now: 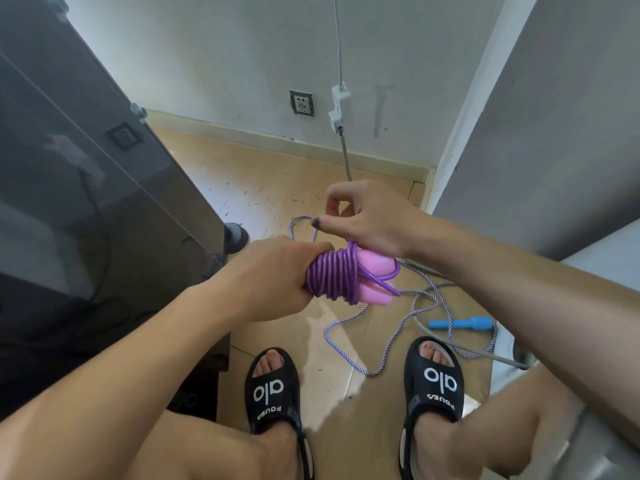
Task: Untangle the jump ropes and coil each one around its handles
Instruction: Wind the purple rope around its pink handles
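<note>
A purple jump rope is wound in tight coils around its two pink handles. My left hand grips the left end of this bundle. My right hand sits just above it, with the last purple loop under its palm, and its thumb and fingers pinch a loop of the second rope, a thin purple-and-white braided one. That braided rope trails loose over the floor to a blue handle lying by my right foot. Its other handle is out of sight.
I sit with both sandalled feet on the tan tiled floor. A dark cabinet stands at the left and a grey wall corner at the right. A grey cable crosses the floor from a wall plug.
</note>
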Demonstrator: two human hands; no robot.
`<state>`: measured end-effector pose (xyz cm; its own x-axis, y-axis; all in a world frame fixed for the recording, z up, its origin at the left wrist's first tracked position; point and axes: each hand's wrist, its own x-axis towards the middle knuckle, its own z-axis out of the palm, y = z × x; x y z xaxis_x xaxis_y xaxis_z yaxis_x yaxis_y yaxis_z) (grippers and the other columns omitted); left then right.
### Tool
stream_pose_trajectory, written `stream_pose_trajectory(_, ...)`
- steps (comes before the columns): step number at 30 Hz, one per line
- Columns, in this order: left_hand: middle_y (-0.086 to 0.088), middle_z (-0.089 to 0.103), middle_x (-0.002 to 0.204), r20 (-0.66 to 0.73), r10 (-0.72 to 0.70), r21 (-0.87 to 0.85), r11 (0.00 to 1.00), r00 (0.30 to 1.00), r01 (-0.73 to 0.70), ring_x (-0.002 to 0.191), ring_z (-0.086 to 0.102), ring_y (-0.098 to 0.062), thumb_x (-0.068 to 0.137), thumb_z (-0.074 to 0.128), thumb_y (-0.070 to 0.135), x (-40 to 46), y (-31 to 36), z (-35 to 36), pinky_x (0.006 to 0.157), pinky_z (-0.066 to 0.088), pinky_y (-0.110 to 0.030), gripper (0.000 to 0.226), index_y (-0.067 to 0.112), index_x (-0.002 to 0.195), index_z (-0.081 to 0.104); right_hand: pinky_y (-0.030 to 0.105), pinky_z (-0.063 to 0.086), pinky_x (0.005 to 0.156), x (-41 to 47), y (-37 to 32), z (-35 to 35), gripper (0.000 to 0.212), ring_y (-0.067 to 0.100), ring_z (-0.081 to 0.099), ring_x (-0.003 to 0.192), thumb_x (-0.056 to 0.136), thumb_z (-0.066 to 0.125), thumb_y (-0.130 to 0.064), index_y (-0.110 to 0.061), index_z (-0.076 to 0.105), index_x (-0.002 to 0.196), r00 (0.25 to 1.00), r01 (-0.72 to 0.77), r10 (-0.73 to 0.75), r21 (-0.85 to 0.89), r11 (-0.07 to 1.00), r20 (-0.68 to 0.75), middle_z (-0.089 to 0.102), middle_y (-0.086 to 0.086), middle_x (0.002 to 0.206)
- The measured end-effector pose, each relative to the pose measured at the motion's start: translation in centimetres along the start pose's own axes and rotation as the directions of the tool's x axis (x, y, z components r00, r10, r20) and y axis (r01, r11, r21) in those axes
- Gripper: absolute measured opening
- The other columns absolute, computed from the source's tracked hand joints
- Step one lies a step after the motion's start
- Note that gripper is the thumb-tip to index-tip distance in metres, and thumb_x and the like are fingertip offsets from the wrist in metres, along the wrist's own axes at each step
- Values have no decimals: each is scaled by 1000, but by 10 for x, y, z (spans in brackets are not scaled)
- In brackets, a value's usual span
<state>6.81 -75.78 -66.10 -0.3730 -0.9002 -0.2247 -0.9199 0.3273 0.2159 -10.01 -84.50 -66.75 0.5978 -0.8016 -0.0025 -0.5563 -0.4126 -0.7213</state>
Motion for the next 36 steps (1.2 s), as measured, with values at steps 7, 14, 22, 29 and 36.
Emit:
stream_pose_trajectory(7,13,44,64,-12,73,158,985,997,-70,64,52,-13,83,60,33,-3,-1,0,64,55,-33,33,43,98,32,33,34,63,-7,3,18,37,20,42,68,101,40,-28,-8,53,73,923,-283,262,38,958,282,51,6,70)
stream_pose_trajectory(14,11,52,59,-45,51,-51,997,998,-53,59,51,-4,63,52,93,-11,14,0,57,41,-29,51,48,82,39,26,40,56,-8,4,23,51,18,49,49,102,36,-40,-15,62,67,850,-501,440,189,844,289,55,-2,51)
stream_pose_trajectory(22,10,51,58,-98,-26,-109,994,995,15,59,51,-4,74,42,91,-8,21,1,53,30,-27,34,57,73,39,24,37,48,-5,2,17,51,17,48,41,103,38,-39,-12,58,65,792,-596,521,218,773,318,52,-3,42)
stream_pose_trajectory(29,11,61,71,-112,-87,-120,990,990,73,66,59,-5,73,38,95,-5,24,7,59,47,-28,42,56,88,33,22,36,49,-1,-1,18,45,18,46,42,103,35,-26,-12,51,63,776,-631,587,275,726,231,50,0,41)
stream_pose_trajectory(36,15,59,88,-194,-79,-209,977,978,37,80,57,-4,78,49,84,-7,27,3,70,48,-30,44,53,108,40,30,37,63,-1,-4,17,36,22,48,62,103,37,-22,-12,51,71,789,-614,571,336,715,225,50,6,67)
